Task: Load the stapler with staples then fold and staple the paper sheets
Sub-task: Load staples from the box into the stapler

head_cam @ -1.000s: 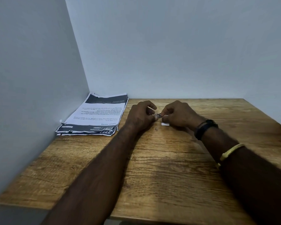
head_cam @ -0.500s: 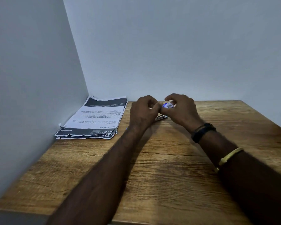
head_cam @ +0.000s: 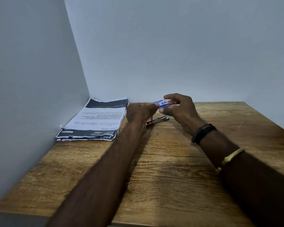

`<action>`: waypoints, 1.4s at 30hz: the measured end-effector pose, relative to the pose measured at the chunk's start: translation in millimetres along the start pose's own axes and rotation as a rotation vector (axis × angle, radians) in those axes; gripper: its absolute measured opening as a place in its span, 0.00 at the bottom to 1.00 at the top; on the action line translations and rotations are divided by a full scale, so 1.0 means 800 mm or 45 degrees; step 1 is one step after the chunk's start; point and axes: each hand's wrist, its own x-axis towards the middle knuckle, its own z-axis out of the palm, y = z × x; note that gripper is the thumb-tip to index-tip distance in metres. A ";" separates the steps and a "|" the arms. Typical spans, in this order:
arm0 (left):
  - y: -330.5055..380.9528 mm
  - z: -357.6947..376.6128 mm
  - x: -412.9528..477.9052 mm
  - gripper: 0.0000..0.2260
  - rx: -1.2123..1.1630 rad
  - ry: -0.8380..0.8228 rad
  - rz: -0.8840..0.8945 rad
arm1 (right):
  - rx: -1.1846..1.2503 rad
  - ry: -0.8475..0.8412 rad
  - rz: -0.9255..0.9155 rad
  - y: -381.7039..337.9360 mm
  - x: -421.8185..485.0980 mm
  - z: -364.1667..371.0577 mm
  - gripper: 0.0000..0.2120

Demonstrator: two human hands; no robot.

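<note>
A wooden table (head_cam: 170, 185) with a strong grain fills a corner formed by 2 plain pale walls, and the head view looks down along both bare forearms towards the far edge.

At the far left corner of the table, against the left wall, lies a stack of paper sheets (head_cam: 97, 118), printed with text and dark bands, its near edges ragged and uneven.

Near the middle of the far edge, both hands are raised above the wood and meet on a small blue and white staple box (head_cam: 162, 103). The right hand (head_cam: 182, 110) pinches the box between thumb and fingertips, the other fingers curled loosely. The left hand (head_cam: 138, 112) is closed at the box's left end, its fingertips touching it; what exactly they grip there cannot be told.

Below the hands, lying on the table, is the stapler (head_cam: 157, 120), metallic, with a blue tip at its right end; its left part is hidden behind the left hand. Neither hand touches it.

The right wrist wears a black band (head_cam: 203, 133), and a yellow bangle (head_cam: 231, 157) sits further up the forearm.
</note>
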 end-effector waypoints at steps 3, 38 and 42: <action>0.004 -0.002 -0.001 0.06 -0.133 -0.092 -0.093 | 0.018 0.038 -0.002 0.001 0.000 -0.002 0.21; 0.017 -0.013 0.000 0.03 -0.094 -0.158 -0.235 | 0.303 -0.059 0.211 -0.009 -0.003 -0.011 0.10; 0.018 -0.014 0.000 0.02 -0.092 -0.149 -0.229 | 0.262 -0.086 0.177 -0.010 -0.004 -0.012 0.11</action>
